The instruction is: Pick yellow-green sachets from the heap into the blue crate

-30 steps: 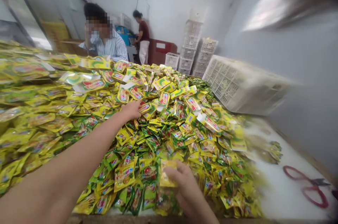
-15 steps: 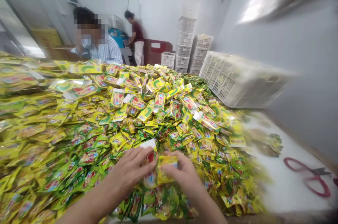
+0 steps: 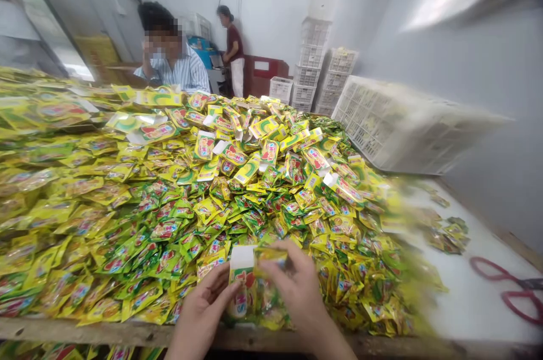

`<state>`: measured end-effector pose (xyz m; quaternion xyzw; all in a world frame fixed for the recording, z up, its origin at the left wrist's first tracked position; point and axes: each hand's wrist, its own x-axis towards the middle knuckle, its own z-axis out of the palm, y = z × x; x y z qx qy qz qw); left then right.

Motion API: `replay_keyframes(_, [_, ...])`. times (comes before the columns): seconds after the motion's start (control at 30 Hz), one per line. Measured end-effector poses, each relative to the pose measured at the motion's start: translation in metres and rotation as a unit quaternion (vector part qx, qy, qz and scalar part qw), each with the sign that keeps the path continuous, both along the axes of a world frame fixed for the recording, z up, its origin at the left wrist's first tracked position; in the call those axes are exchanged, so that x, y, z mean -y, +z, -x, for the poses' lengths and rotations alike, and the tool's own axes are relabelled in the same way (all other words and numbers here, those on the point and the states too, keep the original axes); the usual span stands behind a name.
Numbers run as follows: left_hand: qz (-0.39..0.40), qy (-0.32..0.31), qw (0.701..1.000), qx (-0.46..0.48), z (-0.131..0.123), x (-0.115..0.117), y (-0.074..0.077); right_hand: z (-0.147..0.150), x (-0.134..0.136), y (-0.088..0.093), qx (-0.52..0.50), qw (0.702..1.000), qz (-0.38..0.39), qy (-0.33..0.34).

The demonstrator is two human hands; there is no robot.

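Observation:
My left hand (image 3: 202, 306) is closed around a small yellow-green carton (image 3: 241, 290), its white end flap standing up and its printed face toward me. Right beside it, my right hand (image 3: 299, 283) pinches a yellow sachet (image 3: 271, 257) between thumb and fingers, close to the carton's edge; motion blurs the sachet. Both hands are low in the view, over the near edge of a large heap of shiny yellow and green sachets (image 3: 165, 230). Several similar cartons (image 3: 231, 154), some with white flaps out, lie on top of the heap.
Red-handled scissors (image 3: 524, 292) and a few loose sachets (image 3: 449, 235) lie on the white tabletop to the right. A white crate (image 3: 382, 122) stands behind them, tilted in view. Stacked crates (image 3: 311, 60) stand farther back. One person (image 3: 173, 60) sits across the heap; another (image 3: 234, 49) stands beyond.
Both hands and the carton have come lower and nearer to the table's front edge. The carton's white flap now faces me more fully. The view has shifted, showing the wooden edge.

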<state>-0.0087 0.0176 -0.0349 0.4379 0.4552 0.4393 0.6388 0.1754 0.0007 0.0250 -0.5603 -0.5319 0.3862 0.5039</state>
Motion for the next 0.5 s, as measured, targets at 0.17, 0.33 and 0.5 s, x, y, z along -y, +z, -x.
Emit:
replay_keyframes(0.17, [-0.041,-0.022,0.998,-0.033,0.001,0.011,-0.001,0.004,-0.01,0.017,0.207,0.961,-0.135,0.127])
replay_keyframes(0.33, [-0.063,-0.05,0.996,-0.029,-0.003,0.02,-0.002,0.008,-0.004,0.03,0.382,0.911,-0.062,0.145])
replay_keyframes(0.5, [-0.068,-0.038,0.997,-0.002,-0.009,0.028,0.016,0.006,0.007,0.055,0.388,0.88,-0.069,0.264])
